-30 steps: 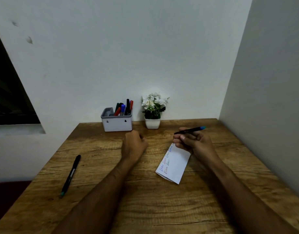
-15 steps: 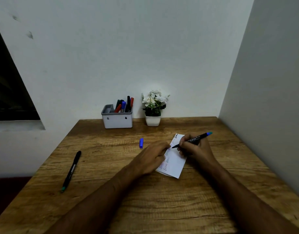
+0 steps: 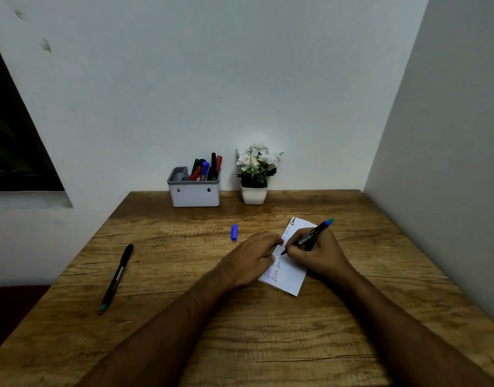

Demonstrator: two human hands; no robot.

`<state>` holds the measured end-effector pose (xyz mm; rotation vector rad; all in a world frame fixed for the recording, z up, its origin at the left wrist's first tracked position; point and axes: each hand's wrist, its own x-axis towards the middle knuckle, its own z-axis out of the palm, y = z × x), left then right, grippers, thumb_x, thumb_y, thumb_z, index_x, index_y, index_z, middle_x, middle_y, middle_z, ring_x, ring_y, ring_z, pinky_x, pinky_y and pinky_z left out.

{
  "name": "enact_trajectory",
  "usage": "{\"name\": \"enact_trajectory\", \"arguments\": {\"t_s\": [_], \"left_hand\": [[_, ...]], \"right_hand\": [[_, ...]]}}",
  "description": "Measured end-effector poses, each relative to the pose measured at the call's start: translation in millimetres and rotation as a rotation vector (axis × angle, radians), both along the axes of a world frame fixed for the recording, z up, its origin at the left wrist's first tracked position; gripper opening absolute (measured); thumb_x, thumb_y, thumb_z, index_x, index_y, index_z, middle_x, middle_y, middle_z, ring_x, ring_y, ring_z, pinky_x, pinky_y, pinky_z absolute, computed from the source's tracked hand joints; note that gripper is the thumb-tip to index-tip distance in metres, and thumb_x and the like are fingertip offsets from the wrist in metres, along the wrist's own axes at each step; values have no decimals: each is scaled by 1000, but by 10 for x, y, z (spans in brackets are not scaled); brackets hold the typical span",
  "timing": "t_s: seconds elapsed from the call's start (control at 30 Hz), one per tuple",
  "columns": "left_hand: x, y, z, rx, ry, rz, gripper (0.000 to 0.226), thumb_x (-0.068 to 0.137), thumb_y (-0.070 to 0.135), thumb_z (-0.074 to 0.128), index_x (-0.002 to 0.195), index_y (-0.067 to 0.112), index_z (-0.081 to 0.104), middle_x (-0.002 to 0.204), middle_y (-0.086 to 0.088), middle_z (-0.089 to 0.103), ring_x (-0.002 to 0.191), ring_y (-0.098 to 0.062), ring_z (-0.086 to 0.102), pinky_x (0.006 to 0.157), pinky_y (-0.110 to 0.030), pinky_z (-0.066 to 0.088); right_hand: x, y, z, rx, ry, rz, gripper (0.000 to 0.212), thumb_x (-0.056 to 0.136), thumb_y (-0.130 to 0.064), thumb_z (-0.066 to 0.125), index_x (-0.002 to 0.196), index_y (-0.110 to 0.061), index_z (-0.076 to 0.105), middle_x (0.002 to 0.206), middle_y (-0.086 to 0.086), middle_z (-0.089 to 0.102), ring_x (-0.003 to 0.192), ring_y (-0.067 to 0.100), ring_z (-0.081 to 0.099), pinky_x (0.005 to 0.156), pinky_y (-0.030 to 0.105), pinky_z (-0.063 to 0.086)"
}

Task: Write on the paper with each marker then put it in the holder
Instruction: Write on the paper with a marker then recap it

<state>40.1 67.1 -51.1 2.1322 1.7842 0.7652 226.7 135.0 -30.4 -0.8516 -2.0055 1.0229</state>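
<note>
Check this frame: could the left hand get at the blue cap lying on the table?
Probably yes: the blue cap lies on bare table just beyond the left hand, nothing between; that hand would have to leave the paper.

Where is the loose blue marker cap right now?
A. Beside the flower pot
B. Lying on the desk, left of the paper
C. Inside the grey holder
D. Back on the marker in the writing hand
B: the blue cap lies by itself on the desk, left of the paper and apart from both hands.
</note>
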Motion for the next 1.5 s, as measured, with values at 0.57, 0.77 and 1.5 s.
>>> {"name": "enact_trajectory", "arguments": {"t_s": [0.57, 0.77, 1.5], "left_hand": [[32, -11, 22, 21, 38, -22, 45, 97, 21, 51, 141, 21, 45, 144, 7, 45, 129, -6, 41, 99, -24, 37], [32, -7, 32, 15, 46, -24, 45, 97, 20, 51, 141, 21, 44, 143, 7, 46, 129, -8, 42, 103, -30, 40], [54, -42, 72, 15, 53, -25, 46, 96, 18, 51, 142, 18, 44, 146, 4, 44, 131, -10, 42, 103, -28, 38]], "right_hand": [[-2, -3, -14, 34, -87, 2, 18, 80, 2, 71, 70, -12, 76, 70, -1, 75, 65, 3, 68, 57, 16, 49], [-18, -13, -5, 35, -73, 2, 20, 82, -2, 73, 72, -18, 77, 70, -7, 74, 67, 1, 69, 58, 16, 50], [-33, 6, -2, 34, -70, -51, 12, 83, -2, 72, 75, -8, 77, 71, 0, 74, 63, 1, 66, 56, 17, 50]]}}
